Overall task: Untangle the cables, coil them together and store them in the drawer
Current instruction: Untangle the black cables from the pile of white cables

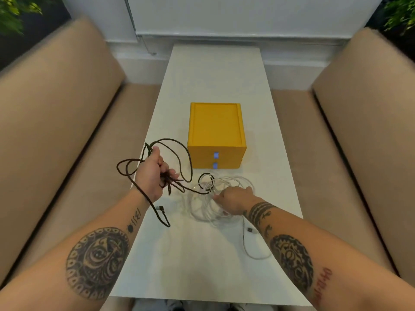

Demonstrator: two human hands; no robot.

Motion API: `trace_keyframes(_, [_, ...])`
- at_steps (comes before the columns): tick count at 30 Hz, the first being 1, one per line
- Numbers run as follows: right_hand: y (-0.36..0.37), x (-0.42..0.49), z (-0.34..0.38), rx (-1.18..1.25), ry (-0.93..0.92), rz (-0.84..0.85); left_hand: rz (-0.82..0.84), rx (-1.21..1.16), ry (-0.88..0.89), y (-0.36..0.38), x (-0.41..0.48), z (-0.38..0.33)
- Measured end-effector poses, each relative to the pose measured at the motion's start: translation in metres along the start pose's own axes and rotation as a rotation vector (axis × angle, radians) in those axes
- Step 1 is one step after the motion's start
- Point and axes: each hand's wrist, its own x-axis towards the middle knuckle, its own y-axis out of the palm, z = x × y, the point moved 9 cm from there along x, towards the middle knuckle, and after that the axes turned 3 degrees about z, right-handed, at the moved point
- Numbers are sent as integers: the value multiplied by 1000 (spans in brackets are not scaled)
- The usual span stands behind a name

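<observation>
1. A beige seat cushion [56,113] runs alongside the left edge of the white surface [215,72].
2. The left hand [152,173] is raised over the left edge of the surface, fingers curled tight around a bunch of the dark cable [190,160].
3. Loops of the dark cable stand up and out from that fist. One loop swings out past the left edge, and another arcs toward the middle of the surface.
4. A length of the dark cable crosses the left wrist and drops to the surface near the left edge, where its angled plug [160,208] lies.
5. One dark strand runs from the fist to the right into the white cables [202,212], still tangled with them.
6. The yellow drawer box [215,124] stands mid-surface, well back from the near edge. Both drawers are pushed in, each with a blue tab on its front.
7. The white cables lie in a loose heap just in front of the box, between it and the near edge.
8. The right hand [233,198] rests back-up on the heap, forefinger stretched out. I cannot tell whether its fingers pinch a strand, because the hand hides them.
9. A white tail trails toward the near right corner, with a small black connector [250,230] beside the right forearm.
10. A second beige cushion [359,113] lines the right edge.
</observation>
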Motion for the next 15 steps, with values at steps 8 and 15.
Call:
trace_keyframes(8, [-5,39,-27,559,86,-295,-141,126,-92,-30,21,64])
trace_keyframes(15, [-5,61,-31,755,128,-367,-85,298,-197,1,51,84])
